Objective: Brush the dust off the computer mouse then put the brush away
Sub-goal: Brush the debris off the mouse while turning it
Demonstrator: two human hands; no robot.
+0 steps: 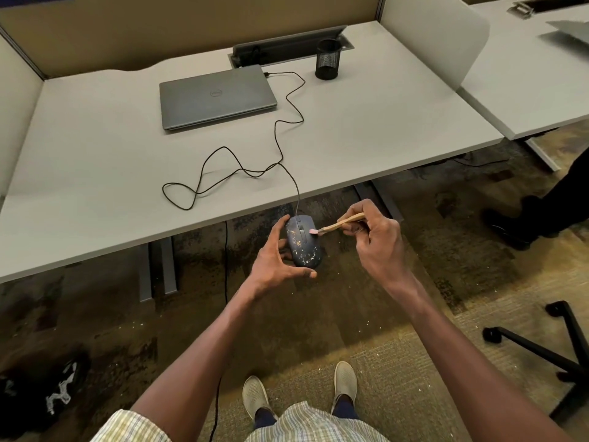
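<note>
The fingers (282, 226) of the left hand (274, 263) cradle the dust-speckled computer mouse (302, 242) in the air just off the near edge of the pale surface (95, 161), while the right hand (379, 244) pinches a wooden brush (339, 225) whose pink tip touches the mouse's right side at 3 o'clock. On the surface, the mouse cable (242, 167) loops back toward a closed grey laptop (216, 97) at 12 o'clock, with a black mesh pen cup (328, 60) at 1 o'clock. Mottled carpet (318, 330) lies below, and a black chair base (557, 355) stands at 4 o'clock.
</note>
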